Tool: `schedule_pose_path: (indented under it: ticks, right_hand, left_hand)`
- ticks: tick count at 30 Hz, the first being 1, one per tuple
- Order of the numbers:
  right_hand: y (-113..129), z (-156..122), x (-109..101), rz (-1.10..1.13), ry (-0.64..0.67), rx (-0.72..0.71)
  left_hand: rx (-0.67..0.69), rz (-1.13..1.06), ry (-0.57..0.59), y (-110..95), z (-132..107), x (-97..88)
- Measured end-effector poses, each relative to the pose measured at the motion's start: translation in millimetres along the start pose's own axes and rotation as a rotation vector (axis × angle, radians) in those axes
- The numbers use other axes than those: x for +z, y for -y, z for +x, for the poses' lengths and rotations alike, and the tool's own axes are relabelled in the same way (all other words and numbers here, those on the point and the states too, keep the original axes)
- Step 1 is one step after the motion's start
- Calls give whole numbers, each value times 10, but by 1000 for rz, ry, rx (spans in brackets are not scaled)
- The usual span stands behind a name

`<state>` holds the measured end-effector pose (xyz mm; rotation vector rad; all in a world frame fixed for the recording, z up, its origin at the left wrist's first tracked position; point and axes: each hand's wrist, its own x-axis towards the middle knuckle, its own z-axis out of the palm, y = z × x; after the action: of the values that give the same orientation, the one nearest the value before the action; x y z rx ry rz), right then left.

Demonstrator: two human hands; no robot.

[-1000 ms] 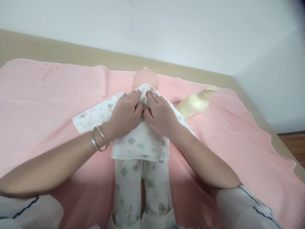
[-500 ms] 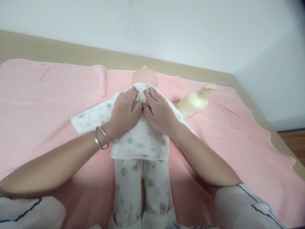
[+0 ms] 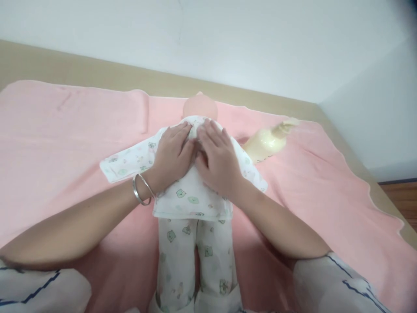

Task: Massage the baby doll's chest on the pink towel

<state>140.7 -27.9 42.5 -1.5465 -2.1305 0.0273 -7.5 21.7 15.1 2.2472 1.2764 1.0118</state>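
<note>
A baby doll [image 3: 200,106] lies on a pink blanket, its head toward the wall. It wears a white printed top [image 3: 192,202] and matching trousers [image 3: 177,256]. My left hand [image 3: 172,152] rests flat on the doll's upper chest, fingers stretched toward the neck. Beside it, my right hand [image 3: 218,158] lies on the other side of the chest, fingers extended and slightly apart. Both thumbs point inward near the middle of the top. Neither hand holds anything that I can see.
A cream pump bottle [image 3: 269,141] lies tilted on the pink blanket [image 3: 65,130], close to the doll's sleeve at right. The blanket covers a beige surface [image 3: 97,65] that runs along a white wall [image 3: 228,43].
My right hand has shifted slightly on the chest, its fingers more spread and its wrist a little lower. My left hand stays in nearly the same place on the top.
</note>
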Motion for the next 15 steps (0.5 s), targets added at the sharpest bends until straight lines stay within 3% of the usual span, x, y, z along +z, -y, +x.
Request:
schedule_pose_path:
  ticks: [3, 8, 15]
  right_hand:
    - [1, -1, 33, 17, 18, -6]
    - [18, -14, -89, 37, -105, -33]
    - [13, -13, 88, 19, 33, 42]
  left_hand:
    - [9, -6, -15, -1, -8, -3]
    - [2, -21, -21, 10, -30, 0]
    - [35, -12, -60, 43, -36, 22]
